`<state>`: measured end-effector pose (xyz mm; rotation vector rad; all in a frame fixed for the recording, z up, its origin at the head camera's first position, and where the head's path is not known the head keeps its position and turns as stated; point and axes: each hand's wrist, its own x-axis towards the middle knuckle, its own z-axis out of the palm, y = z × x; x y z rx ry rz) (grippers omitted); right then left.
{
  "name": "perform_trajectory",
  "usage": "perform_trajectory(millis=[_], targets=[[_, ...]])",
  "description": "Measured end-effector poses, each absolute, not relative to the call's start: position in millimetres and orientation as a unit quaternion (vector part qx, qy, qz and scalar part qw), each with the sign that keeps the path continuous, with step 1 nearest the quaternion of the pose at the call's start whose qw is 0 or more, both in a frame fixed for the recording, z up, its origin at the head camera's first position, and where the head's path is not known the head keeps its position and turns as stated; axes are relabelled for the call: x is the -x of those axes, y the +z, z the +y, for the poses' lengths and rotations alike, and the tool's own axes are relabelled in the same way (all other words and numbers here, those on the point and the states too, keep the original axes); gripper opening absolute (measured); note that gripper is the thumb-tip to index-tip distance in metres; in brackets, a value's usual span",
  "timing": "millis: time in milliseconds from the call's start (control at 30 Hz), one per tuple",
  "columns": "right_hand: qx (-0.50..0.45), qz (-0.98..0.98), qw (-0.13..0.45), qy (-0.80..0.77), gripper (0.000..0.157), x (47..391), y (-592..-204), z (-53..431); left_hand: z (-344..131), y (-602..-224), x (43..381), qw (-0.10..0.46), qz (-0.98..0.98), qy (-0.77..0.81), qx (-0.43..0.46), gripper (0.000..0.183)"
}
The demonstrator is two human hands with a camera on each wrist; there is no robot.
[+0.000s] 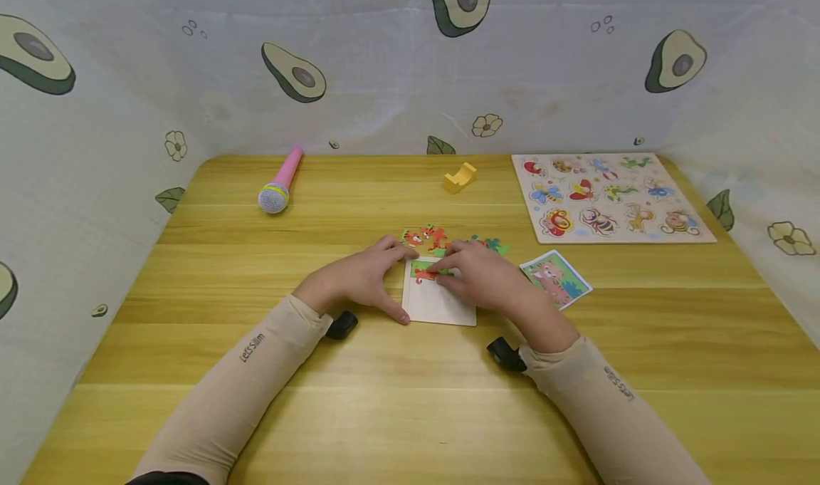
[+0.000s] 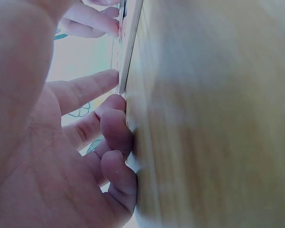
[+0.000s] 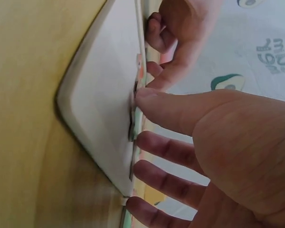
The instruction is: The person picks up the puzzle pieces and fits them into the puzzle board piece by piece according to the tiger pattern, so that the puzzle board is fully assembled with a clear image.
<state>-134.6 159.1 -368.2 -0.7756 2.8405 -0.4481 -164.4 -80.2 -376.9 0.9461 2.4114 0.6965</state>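
Observation:
A square white puzzle board [image 1: 442, 310] lies on the wooden table, with orange-and-green puzzle pieces [image 1: 421, 272] along its far edge. My left hand [image 1: 359, 278] spans the board's left side, thumb by the near corner and index finger by the far one; its other fingers curl loosely on the tabletop in the left wrist view. Over the board's far part, my right hand [image 1: 490, 275] pinches a small puzzle piece [image 3: 132, 121] between thumb and index finger, low against the surface. Loose tiger-pattern pieces [image 1: 435, 236] lie just beyond the board, partly hidden by the right hand.
Right of the board lies a tiger picture card [image 1: 557, 280]. A wooden insect puzzle [image 1: 598, 218] sits at the back right, a yellow curved block [image 1: 460, 178] at the back middle, and a pink toy microphone [image 1: 282, 182] at the back left. An avocado-print cloth [image 1: 384, 65] hangs behind the table.

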Motion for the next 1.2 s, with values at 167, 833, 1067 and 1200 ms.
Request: perform_trajectory(millis=[167, 833, 1067, 1200], targets=[[0.27, 0.952, 0.047, -0.138, 0.02, 135.3, -371.1, 156.9, -80.7, -377.2, 164.2, 0.227, 0.875, 0.256, -0.343, 0.107], [0.235, 0.959, 0.034, -0.157, 0.026, 135.0, -372.9, 150.7, -80.5, -377.2, 163.7, 0.221, 0.876, 0.254, -0.345, 0.106], [0.222, 0.96, 0.044, -0.166, 0.025, 136.8, -371.6, 152.4, -80.6, -379.0, 164.3, 0.22, 0.875, 0.257, -0.347, 0.107], [0.228, 0.955, 0.067, -0.181, 0.028, 137.9, -370.1, 156.0, -80.9, -379.4, 164.2, 0.222, 0.876, 0.255, -0.344, 0.107]])
